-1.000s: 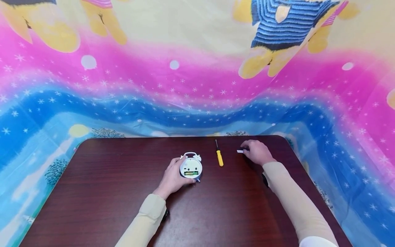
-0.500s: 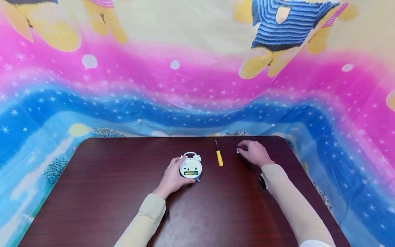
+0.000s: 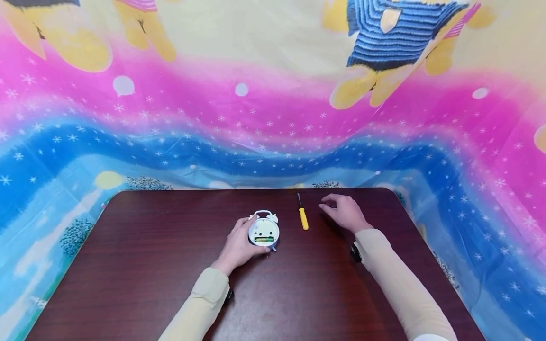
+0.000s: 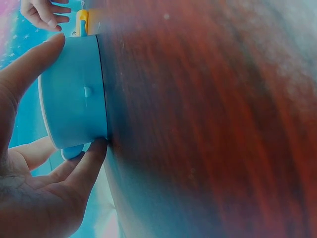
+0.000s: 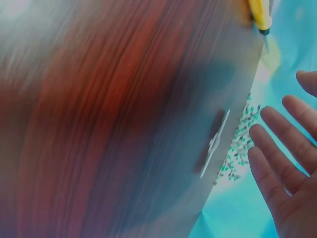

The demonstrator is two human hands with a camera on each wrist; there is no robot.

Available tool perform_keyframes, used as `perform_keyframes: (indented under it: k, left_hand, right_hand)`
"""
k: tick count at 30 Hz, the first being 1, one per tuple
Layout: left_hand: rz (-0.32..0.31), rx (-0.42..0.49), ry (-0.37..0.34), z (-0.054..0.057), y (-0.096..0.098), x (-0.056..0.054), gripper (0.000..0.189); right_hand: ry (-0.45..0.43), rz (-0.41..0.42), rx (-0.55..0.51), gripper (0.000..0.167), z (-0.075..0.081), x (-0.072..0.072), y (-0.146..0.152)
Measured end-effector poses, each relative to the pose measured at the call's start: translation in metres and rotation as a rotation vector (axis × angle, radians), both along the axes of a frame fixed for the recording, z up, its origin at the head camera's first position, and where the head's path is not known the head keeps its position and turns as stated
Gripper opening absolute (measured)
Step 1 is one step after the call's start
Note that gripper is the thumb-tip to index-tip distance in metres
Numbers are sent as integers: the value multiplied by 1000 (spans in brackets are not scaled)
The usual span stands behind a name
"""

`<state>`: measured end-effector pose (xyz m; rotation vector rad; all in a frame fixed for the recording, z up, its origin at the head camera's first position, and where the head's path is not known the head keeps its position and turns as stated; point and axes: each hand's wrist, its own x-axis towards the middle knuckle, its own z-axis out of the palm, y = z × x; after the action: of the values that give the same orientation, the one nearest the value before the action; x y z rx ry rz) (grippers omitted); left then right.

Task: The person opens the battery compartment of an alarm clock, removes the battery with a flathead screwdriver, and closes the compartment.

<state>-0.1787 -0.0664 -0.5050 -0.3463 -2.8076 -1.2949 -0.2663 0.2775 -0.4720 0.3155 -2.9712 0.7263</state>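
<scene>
A small twin-bell alarm clock [image 3: 266,227] lies back side up on the table, a battery [image 3: 264,239] showing in its uncovered slot. My left hand [image 3: 236,247] grips the clock by its round blue side [image 4: 74,94], thumb at the near side and fingers at the far side. To the right, my right hand [image 3: 343,213] hovers over the table with loose fingers and holds nothing. Near its fingertips, in the right wrist view, a thin white plastic piece [image 5: 215,143] lies on the tabletop; in the head view the hand hides it.
Between the clock and my right hand lies a yellow-handled screwdriver [image 3: 303,219], its tip toward the back edge. The dark red-brown table [image 3: 170,265] has rounded far corners. A printed cloth [image 3: 239,123] hangs behind it and along both sides.
My right hand has let go of the white piece, its fingers have loosened, and it has shifted left toward the screwdriver. My left hand and the clock stay put.
</scene>
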Motion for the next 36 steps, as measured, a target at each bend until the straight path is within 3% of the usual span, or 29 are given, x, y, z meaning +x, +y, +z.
perform_keyframes:
  k: [10,25,36]
  left_hand:
    - [0,-23,14,-2,0,-1,102]
    - [0,-19,14,-1,-1,-1,101]
    - [0,-16,3,0,0,1,102]
  right_hand:
    - [15,-10,-56,29,-5,-1,-25]
    - [-41,-53,-11,30,-18,-2,-59]
    - [-104,-174,35,37,-28,-5,-76]
